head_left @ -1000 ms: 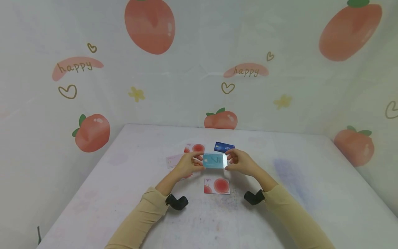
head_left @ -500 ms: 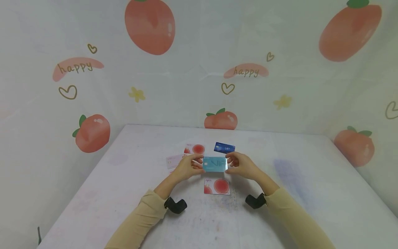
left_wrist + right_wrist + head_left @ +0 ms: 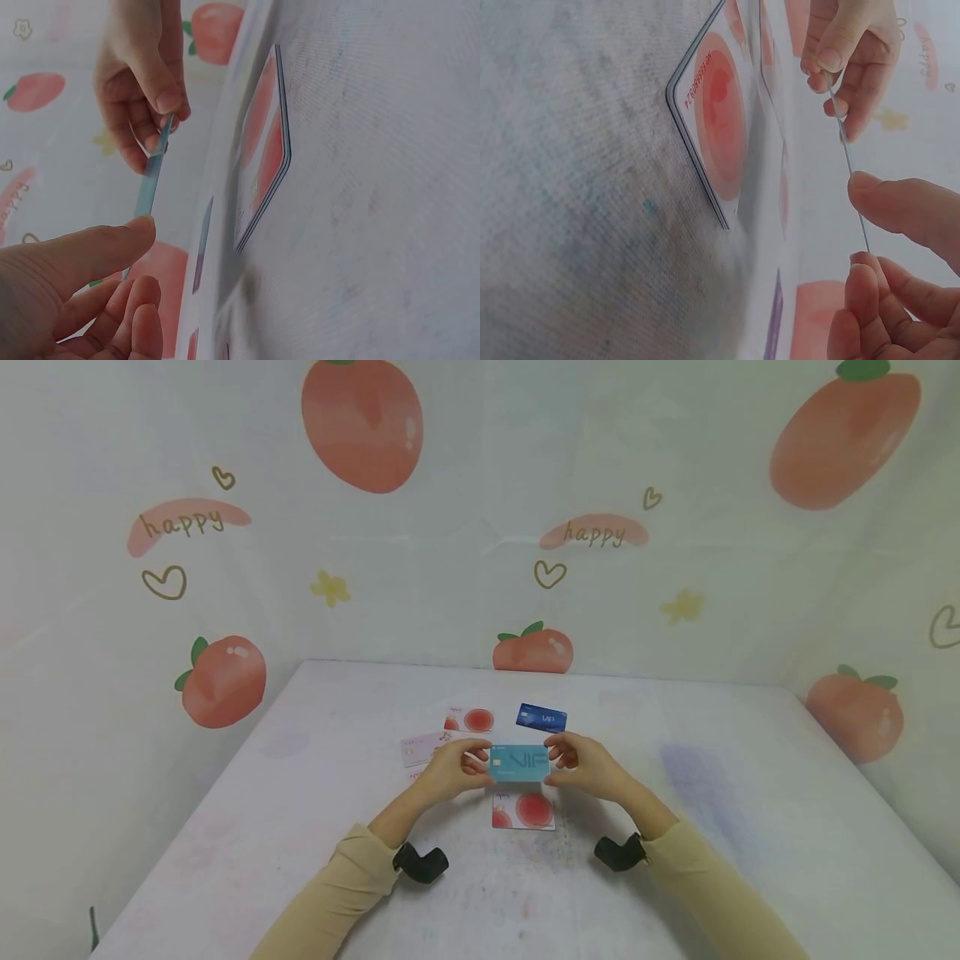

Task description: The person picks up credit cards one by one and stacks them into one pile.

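Head view: Two hands hold up a light blue, glossy rectangular card marked with large letters (image 3: pixel 519 763) above a white cloth-covered table (image 3: pixel 480 902), the left hand (image 3: pixel 448 770) pinching one short side and the right hand (image 3: pixel 588 766) the other. In the past second, hands and card have drawn back toward the wearer, and a bright glare has left the card's right edge, leaving its lettering plainer. The card now hangs close to the far edge of a white stack of cards printed with red circles (image 3: pixel 534 812); the work appears to be mid-handling, with nothing yet set down. Beyond lie a dark blue "VIP" card (image 3: pixel 542 717) and a white card with red circles (image 3: pixel 468 719). The left hand partly covers a pale pink card (image 3: pixel 418 751).

Left wrist view: The light blue card shows nearly edge-on, clamped between thumb and fingers at both ends and clear of the white stack, whose layered rim reveals several cards. Its printed face cannot be read here.

Right wrist view: The held card thins to a line, gripped at either end. A purple-edged card (image 3: pixel 775 319) is cut off below; which one it is cannot be told.
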The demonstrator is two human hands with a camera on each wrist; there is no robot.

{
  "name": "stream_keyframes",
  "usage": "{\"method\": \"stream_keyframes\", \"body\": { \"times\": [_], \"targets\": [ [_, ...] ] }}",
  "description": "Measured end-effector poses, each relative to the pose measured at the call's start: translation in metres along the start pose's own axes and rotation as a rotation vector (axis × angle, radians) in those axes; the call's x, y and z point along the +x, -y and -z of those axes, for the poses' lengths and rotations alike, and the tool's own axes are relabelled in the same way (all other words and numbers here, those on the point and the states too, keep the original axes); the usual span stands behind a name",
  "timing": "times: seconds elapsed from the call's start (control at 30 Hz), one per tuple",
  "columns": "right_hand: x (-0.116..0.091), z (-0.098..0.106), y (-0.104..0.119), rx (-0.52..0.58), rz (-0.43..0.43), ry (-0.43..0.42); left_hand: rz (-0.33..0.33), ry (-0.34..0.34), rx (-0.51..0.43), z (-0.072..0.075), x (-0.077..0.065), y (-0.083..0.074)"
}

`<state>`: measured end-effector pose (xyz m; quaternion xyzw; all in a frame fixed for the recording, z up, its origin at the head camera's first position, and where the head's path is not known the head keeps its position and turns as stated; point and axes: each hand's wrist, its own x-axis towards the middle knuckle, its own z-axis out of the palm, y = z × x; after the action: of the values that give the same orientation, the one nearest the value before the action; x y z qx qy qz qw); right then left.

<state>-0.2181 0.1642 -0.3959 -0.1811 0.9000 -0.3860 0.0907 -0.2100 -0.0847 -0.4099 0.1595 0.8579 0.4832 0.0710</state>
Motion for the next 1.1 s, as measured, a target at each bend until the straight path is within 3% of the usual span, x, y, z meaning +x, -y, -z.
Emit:
{"method": "stream_keyframes", "body": {
  "times": [0.4, 0.67, 1.1],
  "targets": [
    [-0.007, -0.002, 0.002, 0.004, 0.001, -0.006, 0.004, 0.017, 0.001, -0.002, -0.005, -0.002],
    [-0.011, -0.002, 0.001, 0.001, 0.032, 0.007, -0.040, 0.028, -0.006, -0.003, -0.007, 0.000],
    [-0.015, -0.005, -0.001, -0.001, 0.032, 0.012, -0.046, 0.044, 0.006, -0.004, -0.011, 0.002]
  ]
}}
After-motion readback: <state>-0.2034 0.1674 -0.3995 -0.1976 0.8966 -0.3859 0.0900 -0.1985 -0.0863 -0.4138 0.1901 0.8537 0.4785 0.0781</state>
